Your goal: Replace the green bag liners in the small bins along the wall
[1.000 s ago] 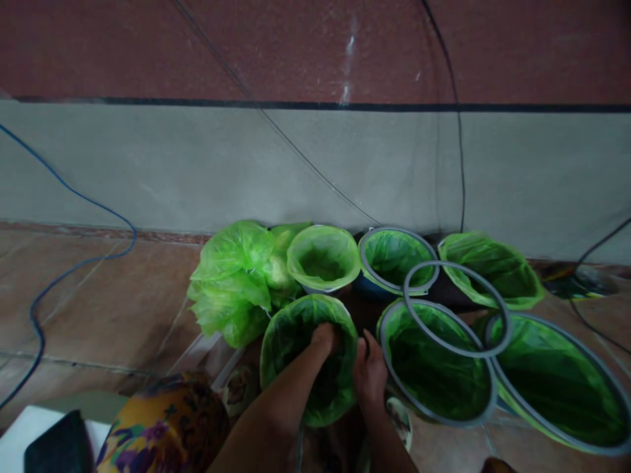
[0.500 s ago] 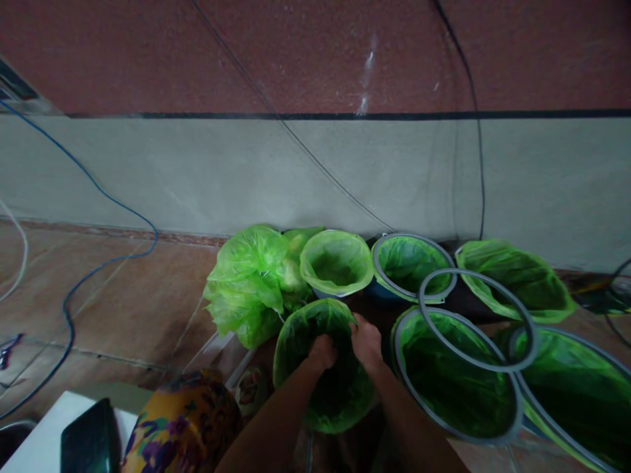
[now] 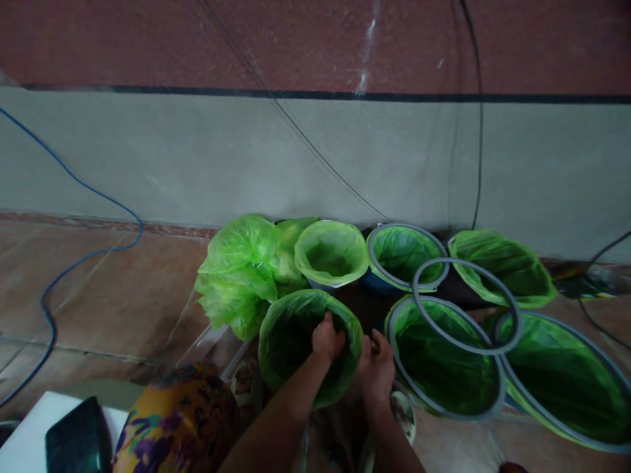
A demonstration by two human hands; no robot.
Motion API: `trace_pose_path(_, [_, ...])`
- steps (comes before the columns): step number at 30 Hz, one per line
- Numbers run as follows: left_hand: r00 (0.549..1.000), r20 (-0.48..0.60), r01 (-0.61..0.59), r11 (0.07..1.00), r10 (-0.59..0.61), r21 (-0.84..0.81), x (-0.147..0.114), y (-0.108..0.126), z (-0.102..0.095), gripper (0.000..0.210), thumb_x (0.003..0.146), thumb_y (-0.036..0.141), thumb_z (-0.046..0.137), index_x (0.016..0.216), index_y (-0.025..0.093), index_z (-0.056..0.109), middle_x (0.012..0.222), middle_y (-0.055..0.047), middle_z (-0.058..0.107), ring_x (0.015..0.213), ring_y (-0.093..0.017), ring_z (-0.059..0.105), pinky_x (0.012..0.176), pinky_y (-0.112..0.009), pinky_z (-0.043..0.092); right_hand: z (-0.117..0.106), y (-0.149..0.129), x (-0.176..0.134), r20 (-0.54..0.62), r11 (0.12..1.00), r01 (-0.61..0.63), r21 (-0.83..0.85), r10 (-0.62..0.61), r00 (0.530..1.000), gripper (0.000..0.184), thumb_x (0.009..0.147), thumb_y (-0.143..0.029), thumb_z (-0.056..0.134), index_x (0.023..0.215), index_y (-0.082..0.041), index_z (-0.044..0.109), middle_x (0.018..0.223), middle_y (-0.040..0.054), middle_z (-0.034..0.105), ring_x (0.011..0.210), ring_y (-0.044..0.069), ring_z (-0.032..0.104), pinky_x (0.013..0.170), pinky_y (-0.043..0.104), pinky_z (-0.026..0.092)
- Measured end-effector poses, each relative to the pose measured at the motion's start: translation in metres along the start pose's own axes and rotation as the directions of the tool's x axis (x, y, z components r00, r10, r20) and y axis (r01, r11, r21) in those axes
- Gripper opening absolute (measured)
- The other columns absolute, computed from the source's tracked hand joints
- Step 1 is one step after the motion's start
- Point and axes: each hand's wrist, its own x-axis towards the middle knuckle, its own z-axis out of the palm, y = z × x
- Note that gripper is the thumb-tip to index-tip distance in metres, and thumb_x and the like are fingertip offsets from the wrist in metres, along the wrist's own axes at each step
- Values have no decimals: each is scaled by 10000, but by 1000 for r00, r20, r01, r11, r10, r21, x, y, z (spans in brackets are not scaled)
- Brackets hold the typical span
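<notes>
One green-lined bin (image 3: 294, 343) standing directly ahead, mouth roundish, no clear long axis showing. Left hand (image 3: 328, 339) sitting inside at right side, fingers curling, grip unclear. Right hand (image 3: 377, 368) hanging just outside, fingers half bending; contact, hold unclear. Grey-ringed bin (image 3: 409, 334) standing farther right.

The liner (image 3: 283, 355) of the front bin is leaf green, darker toward the bottom, while the crumpled bags (image 3: 236, 276) are a brighter lime, the loose ring (image 3: 473, 350) is plain grey and one bucket (image 3: 377, 284) shows blue. The wall (image 3: 148, 46) is dull red above a black stripe (image 3: 315, 96) and pale grey below it, the floor tiles (image 3: 123, 302) are reddish brown and the left cable (image 3: 79, 261) is blue. Mustard-yellow cloth (image 3: 177, 420) carries purple and dark floral patches; the flat object (image 3: 79, 437) on the white slab (image 3: 24, 430) looks greenish black, though the light is dim.
</notes>
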Motion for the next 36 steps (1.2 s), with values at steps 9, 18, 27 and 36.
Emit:
trace_pose_path(9, [994,102,-50,994,40,98,21,2,3,318,922,122,428,1068,51,702,1115,-219,695,1085,-296,650,957,-346,482,9,-11,60,259,999,-34,30,26,966,444,823,-454,456,1000,-153,731,1053,132,740,972,250,676,915,381,499])
trace_pose_path(18, [997,53,54,993,-60,104,11,-4,-13,305,901,113,474,1161,51,623,1137,-212,689,1111,-287,649,932,-328,487,12,-2,54,242,995,-98,3,95,966,447,820,-448,443,942,-131,733,1000,151,745,927,253,676,857,354,501])
trace_pose_path(27, [980,-170,55,965,-101,-255,-13,28,-27,394,952,487,443,888,161,655,874,-93,735,903,-222,699,771,-271,473,5,-10,34,199,974,-209,90,188,962,516,734,-587,597,979,-141,683,915,137,741,854,251,687,768,345,521])
trace_pose_path(36, [997,-82,-44,913,11,-406,31,8,-9,267,913,283,543,686,170,625,624,-1,648,627,-113,616,616,-212,422,27,37,32,255,812,-483,328,416,873,528,582,-536,640,911,-126,697,779,118,735,728,257,692,655,354,547])
